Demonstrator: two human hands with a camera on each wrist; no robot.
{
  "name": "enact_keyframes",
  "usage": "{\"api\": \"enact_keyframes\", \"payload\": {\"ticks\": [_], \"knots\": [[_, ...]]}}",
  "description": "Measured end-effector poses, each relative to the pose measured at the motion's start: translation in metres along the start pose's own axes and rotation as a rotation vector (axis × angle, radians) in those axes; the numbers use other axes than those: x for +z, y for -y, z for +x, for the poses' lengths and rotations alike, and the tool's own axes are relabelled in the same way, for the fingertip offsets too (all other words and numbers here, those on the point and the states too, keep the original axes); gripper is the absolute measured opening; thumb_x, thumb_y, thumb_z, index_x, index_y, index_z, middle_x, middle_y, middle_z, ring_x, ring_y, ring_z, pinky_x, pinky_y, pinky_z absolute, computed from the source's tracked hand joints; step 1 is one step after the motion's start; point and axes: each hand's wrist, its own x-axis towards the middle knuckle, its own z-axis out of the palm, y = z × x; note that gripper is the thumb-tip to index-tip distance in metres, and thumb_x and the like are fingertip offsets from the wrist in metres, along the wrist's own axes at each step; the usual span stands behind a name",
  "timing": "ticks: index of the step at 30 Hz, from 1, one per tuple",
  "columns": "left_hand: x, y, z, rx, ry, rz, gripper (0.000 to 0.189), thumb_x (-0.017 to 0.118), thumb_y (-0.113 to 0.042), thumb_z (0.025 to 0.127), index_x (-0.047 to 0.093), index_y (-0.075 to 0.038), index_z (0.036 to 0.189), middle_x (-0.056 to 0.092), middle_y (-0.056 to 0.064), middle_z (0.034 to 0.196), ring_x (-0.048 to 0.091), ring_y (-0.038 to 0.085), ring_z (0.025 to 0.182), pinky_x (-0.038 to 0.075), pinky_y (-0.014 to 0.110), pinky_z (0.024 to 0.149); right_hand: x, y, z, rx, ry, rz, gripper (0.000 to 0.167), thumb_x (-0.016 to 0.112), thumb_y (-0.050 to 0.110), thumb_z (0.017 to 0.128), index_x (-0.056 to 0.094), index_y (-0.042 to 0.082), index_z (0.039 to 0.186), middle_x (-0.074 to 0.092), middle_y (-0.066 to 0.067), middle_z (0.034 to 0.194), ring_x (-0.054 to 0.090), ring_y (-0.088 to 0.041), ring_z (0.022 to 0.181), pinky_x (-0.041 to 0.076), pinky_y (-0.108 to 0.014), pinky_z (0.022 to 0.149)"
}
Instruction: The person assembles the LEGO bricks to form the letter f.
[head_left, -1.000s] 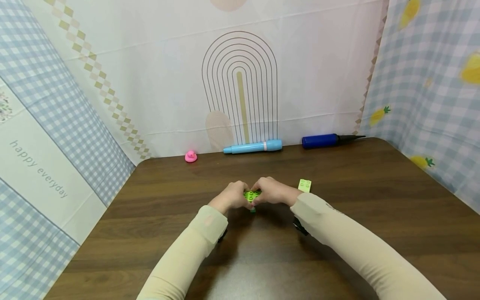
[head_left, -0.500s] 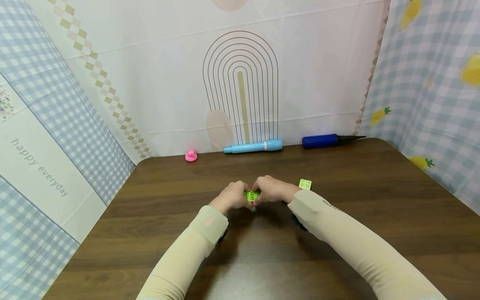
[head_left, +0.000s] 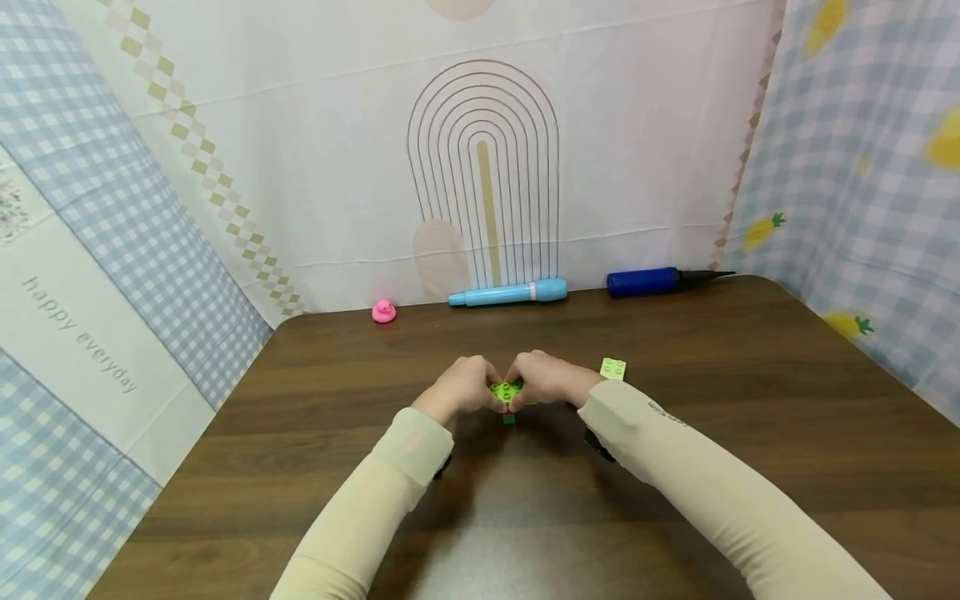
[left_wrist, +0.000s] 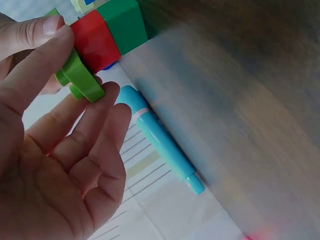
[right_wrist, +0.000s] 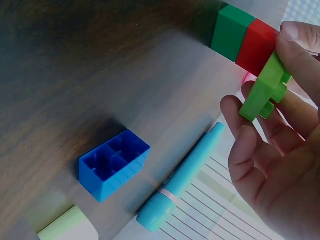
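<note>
Near the middle of the table, a stack of toy building bricks stands between both hands. Its base is a dark green brick (left_wrist: 124, 27), with a red brick (left_wrist: 96, 45) on top of it. A flat lime-green brick (head_left: 506, 392) with round studs forms the top layer and sticks out past the red one on both sides. My left hand (head_left: 465, 387) pinches the lime brick at its left side. From the right, my right hand (head_left: 543, 380) pinches the same piece, thumbs meeting at the near edge.
A blue brick (right_wrist: 112, 167) lies by the right hand, hollow side showing. Beyond the right wrist is a pale green brick (head_left: 612, 368). Along the back edge are a pink duck (head_left: 384, 312), a light blue tube-shaped pump (head_left: 508, 293) and a dark blue pump (head_left: 643, 282).
Both hands stay on the lime-green brick. The right forearm has shifted slightly to the left and up, and the left hand has risen a little.
</note>
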Motion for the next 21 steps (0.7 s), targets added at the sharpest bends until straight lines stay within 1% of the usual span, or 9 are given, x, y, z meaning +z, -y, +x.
{"api": "enact_keyframes", "payload": {"ticks": [4,6,10,13,15,17,19,21], "knots": [[0.001,-0.005,0.002,0.002,-0.001,0.024,0.017,0.077,-0.022,0.064,0.069,-0.013,0.077,0.058,-0.009,0.065,0.050,0.012,0.066,0.041,0.024,0.058,-0.001,-0.001,-0.003,0.024,-0.008,-0.003,0.018,0.072,0.020,0.071,0.068,0.011,0.087,0.060,0.005,0.077,0.047,-0.011,0.064,0.041,-0.025,0.057],[0.001,-0.006,0.002,-0.002,-0.004,0.037,0.017,0.078,-0.022,0.064,0.068,-0.013,0.075,0.058,-0.009,0.064,0.050,0.012,0.066,0.041,0.024,0.058,-0.002,-0.002,-0.004,0.027,0.004,-0.004,0.021,0.072,0.020,0.072,0.067,0.011,0.090,0.061,0.004,0.080,0.048,-0.012,0.066,0.041,-0.026,0.059],[0.000,-0.009,0.003,-0.006,-0.003,0.054,0.020,0.078,-0.021,0.064,0.068,-0.010,0.078,0.059,-0.006,0.068,0.050,0.014,0.067,0.042,0.025,0.060,-0.011,-0.008,-0.009,0.002,0.003,-0.007,0.041,0.071,0.023,0.073,0.061,0.003,0.108,0.061,-0.005,0.095,0.053,-0.015,0.079,0.044,-0.029,0.067],[0.000,-0.011,0.002,-0.011,-0.004,0.068,0.026,0.078,-0.020,0.063,0.068,-0.007,0.083,0.061,-0.003,0.074,0.052,0.015,0.072,0.043,0.027,0.064,-0.022,-0.018,-0.016,0.021,-0.047,0.045,0.050,0.066,0.026,0.077,0.052,-0.002,0.117,0.057,-0.013,0.106,0.054,-0.020,0.091,0.044,-0.033,0.074],[0.000,-0.011,0.001,-0.023,-0.008,0.082,0.030,0.078,-0.021,0.063,0.068,-0.006,0.087,0.063,-0.001,0.079,0.054,0.016,0.077,0.043,0.028,0.068,-0.028,-0.026,-0.020,0.043,-0.091,0.072,0.048,0.062,0.027,0.081,0.051,-0.004,0.116,0.057,-0.014,0.106,0.054,-0.022,0.092,0.044,-0.035,0.075],[-0.001,-0.011,0.000,-0.030,-0.013,0.089,0.033,0.078,-0.022,0.063,0.068,-0.006,0.089,0.063,0.000,0.084,0.054,0.018,0.081,0.043,0.029,0.071,-0.032,-0.033,-0.024,0.062,-0.118,0.058,0.043,0.059,0.026,0.083,0.054,-0.003,0.114,0.057,-0.013,0.105,0.054,-0.023,0.092,0.044,-0.036,0.075],[0.000,-0.011,-0.001,-0.033,-0.016,0.093,0.034,0.078,-0.022,0.063,0.067,-0.006,0.091,0.063,0.001,0.087,0.054,0.019,0.084,0.043,0.029,0.072,-0.032,-0.040,-0.028,0.080,-0.115,0.005,0.035,0.059,0.023,0.084,0.058,-0.002,0.108,0.059,-0.012,0.101,0.056,-0.022,0.087,0.045,-0.035,0.072],[0.000,-0.011,-0.001,-0.035,-0.015,0.090,0.036,0.078,-0.021,0.063,0.067,-0.006,0.093,0.063,0.003,0.089,0.054,0.019,0.086,0.043,0.030,0.074,-0.031,-0.046,-0.031,0.123,-0.087,-0.051,0.027,0.061,0.019,0.082,0.062,0.001,0.101,0.060,-0.009,0.095,0.057,-0.020,0.081,0.046,-0.034,0.067]]}}
